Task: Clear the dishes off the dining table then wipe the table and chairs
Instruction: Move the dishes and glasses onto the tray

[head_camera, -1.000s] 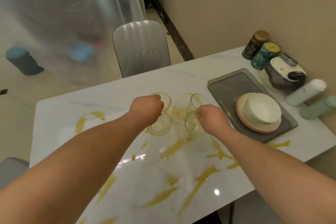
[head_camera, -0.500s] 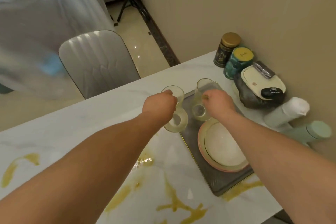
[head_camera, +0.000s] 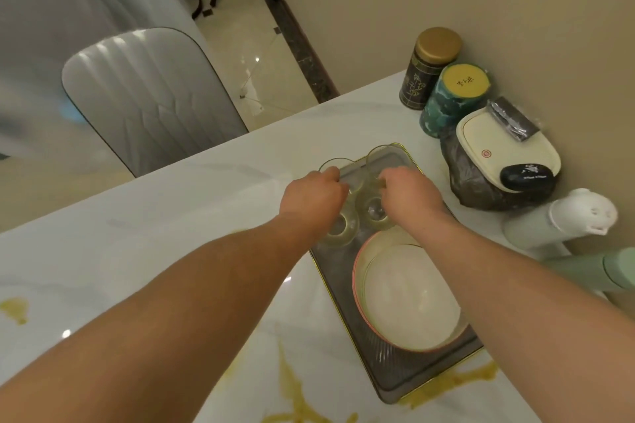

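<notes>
We held a clear glass in each hand over the far end of the grey tray (head_camera: 395,378): our left hand (head_camera: 311,199) gripped the left glass (head_camera: 338,228), our right hand (head_camera: 410,191) the right glass (head_camera: 376,216). A white bowl (head_camera: 409,299) sat on the tray, on the stained marble table (head_camera: 171,216).

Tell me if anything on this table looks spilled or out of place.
Yes: yellow-brown smears streak the white table at the near edge, with more beside the tray's near corner. They look like spilled sauce. The bowl sits upright in the tray, and each hand holds a glass over it.
</notes>
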Available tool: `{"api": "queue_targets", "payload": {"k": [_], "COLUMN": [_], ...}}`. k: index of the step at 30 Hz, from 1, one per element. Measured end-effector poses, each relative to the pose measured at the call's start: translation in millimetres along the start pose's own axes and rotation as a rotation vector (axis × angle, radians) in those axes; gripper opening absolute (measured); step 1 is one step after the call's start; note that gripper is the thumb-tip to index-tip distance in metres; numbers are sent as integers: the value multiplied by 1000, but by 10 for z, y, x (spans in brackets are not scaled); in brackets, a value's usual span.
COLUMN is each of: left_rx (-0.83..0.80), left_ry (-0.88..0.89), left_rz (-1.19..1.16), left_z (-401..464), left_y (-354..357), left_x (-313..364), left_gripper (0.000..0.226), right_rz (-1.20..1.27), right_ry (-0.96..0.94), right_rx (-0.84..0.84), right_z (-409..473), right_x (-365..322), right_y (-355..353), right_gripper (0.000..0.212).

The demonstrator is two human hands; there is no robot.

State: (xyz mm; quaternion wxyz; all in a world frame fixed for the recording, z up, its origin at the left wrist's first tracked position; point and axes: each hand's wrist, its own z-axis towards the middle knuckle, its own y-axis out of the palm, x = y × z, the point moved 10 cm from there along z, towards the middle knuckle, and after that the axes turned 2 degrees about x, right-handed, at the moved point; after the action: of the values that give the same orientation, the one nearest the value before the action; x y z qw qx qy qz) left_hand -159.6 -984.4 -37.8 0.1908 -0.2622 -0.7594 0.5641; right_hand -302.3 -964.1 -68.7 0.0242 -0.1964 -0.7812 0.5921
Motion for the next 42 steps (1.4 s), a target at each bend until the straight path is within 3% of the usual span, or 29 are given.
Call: {"api": "queue_targets", "payload": {"k": [8,13,20,30,42], "left_rx": [-18,24,88,258,203], "left_ry": [-40,-48,-11,72,151], "left_rz": [12,2,40,-3,-62], "left_z": [-7,-231,-847,-2577,-4635], "left_y": [67,-85,-426,-1137,-1054], "left_x": [-10,-26,-62,-310,-699], "left_gripper": [36,45,36,26,36], "right_rz": [179,173,176,260,196], "right_ry": [28,68,103,191,249], "right_rx": [3,39,92,272,302], "right_z": [-150,-386,-962,-2735,-4785], "right_x": [63,85,-122,-922,-2029], "right_y": [11,-170,-524,-1103,-815], "right_gripper": [50,50,50,38,38]}}
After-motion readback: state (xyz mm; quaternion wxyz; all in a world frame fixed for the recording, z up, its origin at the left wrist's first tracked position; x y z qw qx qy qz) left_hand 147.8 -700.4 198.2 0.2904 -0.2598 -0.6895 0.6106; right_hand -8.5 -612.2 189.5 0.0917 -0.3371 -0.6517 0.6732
